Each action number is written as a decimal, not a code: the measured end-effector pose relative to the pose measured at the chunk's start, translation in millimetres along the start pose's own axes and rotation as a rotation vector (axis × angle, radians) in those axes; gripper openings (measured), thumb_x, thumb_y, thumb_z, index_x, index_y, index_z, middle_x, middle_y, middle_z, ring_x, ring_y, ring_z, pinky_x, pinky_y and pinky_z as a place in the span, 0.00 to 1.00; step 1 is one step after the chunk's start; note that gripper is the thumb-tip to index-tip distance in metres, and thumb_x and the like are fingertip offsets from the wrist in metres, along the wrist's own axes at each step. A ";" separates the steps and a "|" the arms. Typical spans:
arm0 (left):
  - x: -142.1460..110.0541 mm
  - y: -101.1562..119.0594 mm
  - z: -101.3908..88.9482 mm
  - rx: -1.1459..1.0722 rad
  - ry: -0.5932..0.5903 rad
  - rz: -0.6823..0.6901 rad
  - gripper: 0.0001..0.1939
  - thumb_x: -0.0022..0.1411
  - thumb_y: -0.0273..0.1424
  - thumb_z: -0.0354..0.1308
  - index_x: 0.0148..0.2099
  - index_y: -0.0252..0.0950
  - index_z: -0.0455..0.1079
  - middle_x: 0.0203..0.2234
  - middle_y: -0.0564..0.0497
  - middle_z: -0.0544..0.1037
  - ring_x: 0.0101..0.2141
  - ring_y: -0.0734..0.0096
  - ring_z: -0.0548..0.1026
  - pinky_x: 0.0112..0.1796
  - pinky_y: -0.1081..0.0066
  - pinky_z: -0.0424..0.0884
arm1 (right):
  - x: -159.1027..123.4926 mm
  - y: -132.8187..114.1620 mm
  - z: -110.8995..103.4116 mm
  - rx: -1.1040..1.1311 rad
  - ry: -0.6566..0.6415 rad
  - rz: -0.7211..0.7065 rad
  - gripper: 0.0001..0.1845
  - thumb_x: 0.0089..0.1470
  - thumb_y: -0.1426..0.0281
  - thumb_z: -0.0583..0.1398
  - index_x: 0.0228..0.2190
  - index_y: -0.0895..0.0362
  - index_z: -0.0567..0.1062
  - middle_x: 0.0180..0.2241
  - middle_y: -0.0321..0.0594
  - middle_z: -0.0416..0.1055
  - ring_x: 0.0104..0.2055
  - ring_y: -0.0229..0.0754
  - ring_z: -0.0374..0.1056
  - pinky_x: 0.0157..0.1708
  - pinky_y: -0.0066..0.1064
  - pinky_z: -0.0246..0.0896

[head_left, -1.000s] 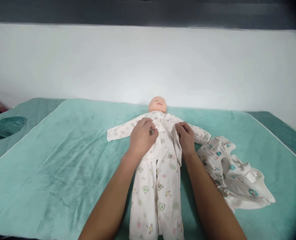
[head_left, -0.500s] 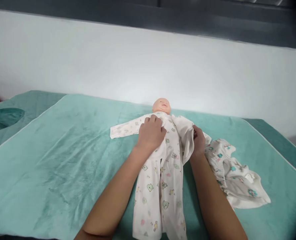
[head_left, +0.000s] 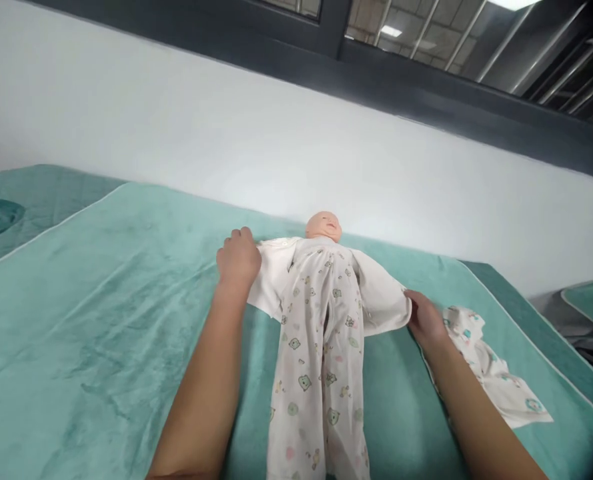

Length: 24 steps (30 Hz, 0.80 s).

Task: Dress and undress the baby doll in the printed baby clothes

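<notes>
while the left hand (head_left: 239, 257) curls its fingers at one front edge of the white shirt (head_left: 383, 297), the right hand (head_left: 426, 319) has its fingers narrowed on the other edge, each spreading its side outward. the left fingertips are hidden, though the cloth seems gripped. held apart like this, the two fronts probably keep the top of the printed trousers (head_left: 343, 353) uncovered. the doll (head_left: 323, 225) is between the two sets of fingers, its head just beyond them, perhaps laid on its back so its front can be reached. its head points to the wall (head_left: 186, 120), and its long axis runs from there toward the person, with the trouser legs at the near end. just beside the right fingers, more printed clothing (head_left: 496, 373) rests crumpled on the green cover (head_left: 126, 333).
</notes>
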<state>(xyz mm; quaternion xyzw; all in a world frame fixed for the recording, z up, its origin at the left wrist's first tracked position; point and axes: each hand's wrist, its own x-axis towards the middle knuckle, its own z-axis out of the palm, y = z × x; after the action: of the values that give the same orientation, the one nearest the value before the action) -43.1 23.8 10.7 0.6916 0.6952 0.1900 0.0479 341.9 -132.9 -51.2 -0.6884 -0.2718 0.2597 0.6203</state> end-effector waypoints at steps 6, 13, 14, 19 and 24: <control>-11.8 38.1 30.5 -0.111 0.030 0.296 0.19 0.69 0.38 0.47 0.59 0.39 0.62 0.54 0.39 0.71 0.54 0.51 0.69 0.50 0.56 0.66 | -20.2 11.4 -16.8 -0.669 0.077 -0.423 0.24 0.49 0.61 0.59 0.48 0.58 0.74 0.42 0.49 0.72 0.42 0.52 0.69 0.43 0.46 0.66; -10.0 43.6 54.5 -0.010 -0.030 0.216 0.18 0.70 0.38 0.43 0.51 0.35 0.68 0.46 0.38 0.77 0.49 0.49 0.73 0.49 0.54 0.64 | -74.8 -50.6 75.6 -0.636 -0.374 -0.958 0.19 0.62 0.68 0.53 0.54 0.52 0.69 0.55 0.48 0.66 0.58 0.49 0.62 0.57 0.45 0.60; -9.0 43.2 55.1 0.001 -0.020 0.203 0.17 0.70 0.36 0.42 0.50 0.35 0.68 0.45 0.38 0.77 0.49 0.49 0.73 0.49 0.55 0.64 | -78.5 -63.7 97.1 -0.618 -0.462 -0.961 0.18 0.63 0.69 0.52 0.54 0.52 0.68 0.55 0.47 0.67 0.58 0.48 0.63 0.57 0.43 0.60; 0.9 32.2 51.6 -0.028 -0.052 0.136 0.15 0.70 0.32 0.41 0.50 0.36 0.67 0.42 0.40 0.79 0.45 0.55 0.76 0.43 0.61 0.67 | -64.3 -105.8 203.0 -0.990 -0.779 -0.980 0.14 0.60 0.72 0.53 0.46 0.59 0.73 0.48 0.49 0.72 0.51 0.49 0.65 0.52 0.39 0.59; 14.8 15.5 47.4 -0.078 -0.112 -0.018 0.14 0.68 0.34 0.44 0.46 0.39 0.70 0.43 0.41 0.79 0.44 0.54 0.77 0.38 0.63 0.69 | -43.4 -107.6 261.9 -1.387 -0.996 -1.046 0.14 0.57 0.72 0.55 0.43 0.60 0.75 0.47 0.51 0.70 0.47 0.50 0.66 0.41 0.36 0.60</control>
<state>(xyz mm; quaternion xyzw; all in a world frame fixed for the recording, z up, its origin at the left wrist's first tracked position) -13.5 47.3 -25.1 0.6927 0.6894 0.1775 0.1156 123.2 32.4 31.7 -0.5044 -0.8609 -0.0030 -0.0666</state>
